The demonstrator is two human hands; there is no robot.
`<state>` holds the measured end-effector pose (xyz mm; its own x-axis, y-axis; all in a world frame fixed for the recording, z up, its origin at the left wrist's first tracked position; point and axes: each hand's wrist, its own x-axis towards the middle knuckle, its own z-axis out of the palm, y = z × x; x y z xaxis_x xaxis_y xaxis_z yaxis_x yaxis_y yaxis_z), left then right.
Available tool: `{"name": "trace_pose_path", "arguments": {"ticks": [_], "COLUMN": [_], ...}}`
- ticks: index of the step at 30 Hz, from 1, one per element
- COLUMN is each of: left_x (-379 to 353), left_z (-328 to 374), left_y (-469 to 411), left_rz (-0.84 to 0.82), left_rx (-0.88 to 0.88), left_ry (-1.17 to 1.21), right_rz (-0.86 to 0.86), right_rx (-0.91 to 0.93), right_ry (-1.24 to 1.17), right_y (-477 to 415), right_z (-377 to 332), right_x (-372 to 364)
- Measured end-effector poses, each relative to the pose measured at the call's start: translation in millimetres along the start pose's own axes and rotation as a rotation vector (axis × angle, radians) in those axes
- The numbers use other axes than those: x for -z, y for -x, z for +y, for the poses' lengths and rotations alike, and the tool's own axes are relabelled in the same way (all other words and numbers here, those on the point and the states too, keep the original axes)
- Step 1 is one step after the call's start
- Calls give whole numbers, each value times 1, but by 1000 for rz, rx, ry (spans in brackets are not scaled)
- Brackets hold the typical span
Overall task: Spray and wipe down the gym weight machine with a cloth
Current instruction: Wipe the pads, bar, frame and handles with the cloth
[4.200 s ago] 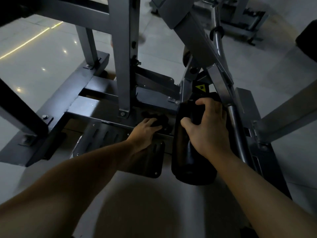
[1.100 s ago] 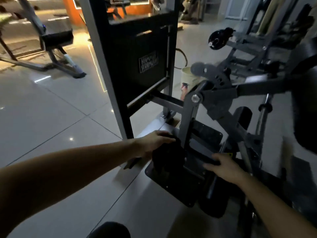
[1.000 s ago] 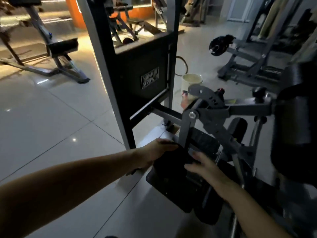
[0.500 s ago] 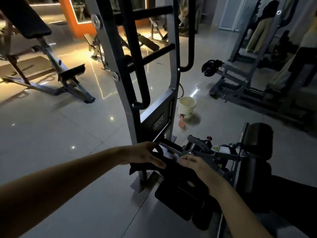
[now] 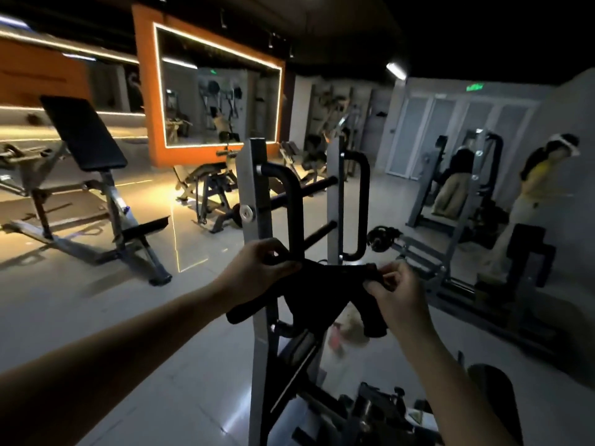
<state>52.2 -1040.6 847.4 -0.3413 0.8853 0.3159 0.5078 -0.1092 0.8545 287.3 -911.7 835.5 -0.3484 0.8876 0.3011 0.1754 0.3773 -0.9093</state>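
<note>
Head view. The left hand (image 5: 257,268) was raised in front of the weight machine (image 5: 254,194), its fingers and thumb curled and pinching the upper left edge of a dark cloth (image 5: 315,294). The right hand (image 5: 396,291) pinched the cloth's upper right edge in the same way, fingers curled round the fabric. The cloth was held spread between the two hands, clear of the floor, with its middle sagging and a loose end hanging below each hand. It hung just in front of the machine's grey upright posts; whether it touched them could not be told.

Two black looped handles (image 5: 294,201) stood on the posts above the hands, with black pegs projecting beside them. The machine's lower frame and a dark pad showed at the bottom right, in poor light.

A pale bucket (image 5: 354,329) stood on the glossy tiled floor (image 5: 96,300) behind the cloth, blurred. An inclined bench (image 5: 83,133) stood well to the left. A lit mirror (image 5: 219,101) in an orange frame was on the far wall. A person (image 5: 534,188) in a yellow top stood by other equipment at the right.
</note>
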Motion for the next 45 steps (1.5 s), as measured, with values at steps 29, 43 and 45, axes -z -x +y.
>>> {"name": "trace_pose_path", "arguments": {"ticks": [29, 43, 45], "left_x": [142, 133, 131], "left_z": [53, 28, 24], "left_y": [-237, -237, -230], "left_rz": [130, 295, 359], "left_rx": [-230, -466, -518], "left_ry": [-446, -219, -216], "right_rz": [-313, 226, 72], "right_rx": [445, 42, 108], "right_ry": [523, 499, 451], "right_y": [-178, -202, -192], "right_z": [-149, -169, -166], "right_x": [-168, -197, -193]}}
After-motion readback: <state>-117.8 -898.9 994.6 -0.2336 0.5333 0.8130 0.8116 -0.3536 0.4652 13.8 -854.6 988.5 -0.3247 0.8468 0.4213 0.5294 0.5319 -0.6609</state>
